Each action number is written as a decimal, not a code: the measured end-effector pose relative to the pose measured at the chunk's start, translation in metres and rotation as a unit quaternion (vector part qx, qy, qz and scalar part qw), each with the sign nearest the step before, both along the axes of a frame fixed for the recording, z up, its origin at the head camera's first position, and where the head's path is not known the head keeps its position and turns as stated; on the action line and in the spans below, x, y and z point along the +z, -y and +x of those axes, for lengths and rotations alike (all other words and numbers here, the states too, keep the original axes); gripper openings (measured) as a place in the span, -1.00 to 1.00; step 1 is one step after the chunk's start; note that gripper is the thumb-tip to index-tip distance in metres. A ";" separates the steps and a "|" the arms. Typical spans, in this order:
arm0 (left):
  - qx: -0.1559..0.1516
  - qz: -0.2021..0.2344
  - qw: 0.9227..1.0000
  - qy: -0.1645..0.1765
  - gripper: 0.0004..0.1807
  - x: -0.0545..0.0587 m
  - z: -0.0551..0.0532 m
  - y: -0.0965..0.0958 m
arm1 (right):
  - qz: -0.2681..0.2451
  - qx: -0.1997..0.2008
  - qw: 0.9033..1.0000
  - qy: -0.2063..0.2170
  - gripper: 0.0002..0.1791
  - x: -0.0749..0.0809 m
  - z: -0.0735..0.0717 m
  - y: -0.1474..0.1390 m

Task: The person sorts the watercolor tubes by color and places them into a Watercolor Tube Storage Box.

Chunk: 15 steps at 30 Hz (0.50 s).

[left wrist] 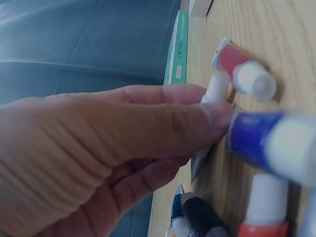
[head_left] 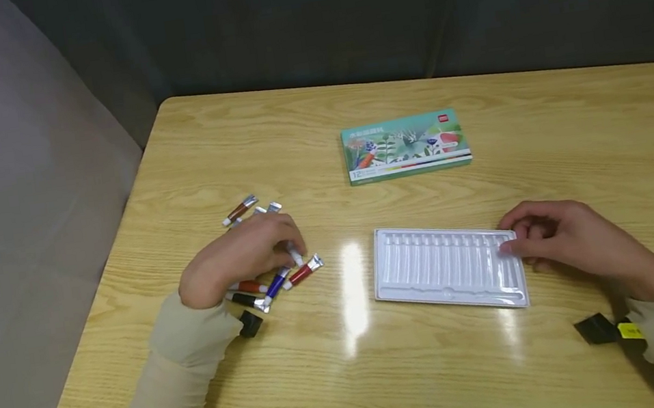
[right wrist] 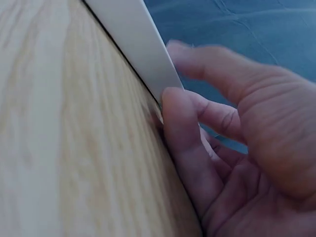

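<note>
Among a loose group of paint tubes, my left hand (head_left: 246, 250) pinches one white-capped paint tube (left wrist: 216, 90) between thumb and fingers; its body is mostly covered. Around that hand lie a red tube (head_left: 303, 272), a blue tube (head_left: 277, 283), a black tube (head_left: 247, 301), an orange-red tube (head_left: 250, 287) and a brown tube (head_left: 240, 210). Other tubes are partly hidden beneath the hand. My right hand (head_left: 574, 244) holds the right edge of a white plastic tray (head_left: 376, 266), thumb over the rim and fingers against the side wall. Long slots in the tray hold nothing.
A green illustrated paint box (head_left: 406, 145) lies flat behind the tray. The wooden table (head_left: 326, 383) ends at the left and back, with a dark curtain (head_left: 303, 21) behind it and grey fabric (head_left: 15, 238) at the left.
</note>
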<state>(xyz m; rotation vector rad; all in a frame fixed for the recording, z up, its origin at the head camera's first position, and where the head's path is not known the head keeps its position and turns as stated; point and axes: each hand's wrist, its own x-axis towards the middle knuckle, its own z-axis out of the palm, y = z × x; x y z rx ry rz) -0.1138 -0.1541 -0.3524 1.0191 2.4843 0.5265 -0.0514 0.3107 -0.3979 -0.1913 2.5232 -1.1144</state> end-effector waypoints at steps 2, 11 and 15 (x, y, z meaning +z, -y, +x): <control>0.003 -0.003 1.000 -0.002 -0.88 -0.001 0.000 0.000 | 0.007 -0.003 1.000 -0.006 -0.64 0.001 0.000 0.002; 0.018 -0.006 0.998 -0.060 -0.90 -0.001 0.004 -0.007 | 0.104 -0.006 0.984 -0.146 -0.69 0.004 0.011 0.019; 0.038 0.025 0.996 -0.079 -0.85 -0.002 0.006 -0.012 | 0.110 -0.005 0.979 -0.170 -0.68 0.002 0.011 0.020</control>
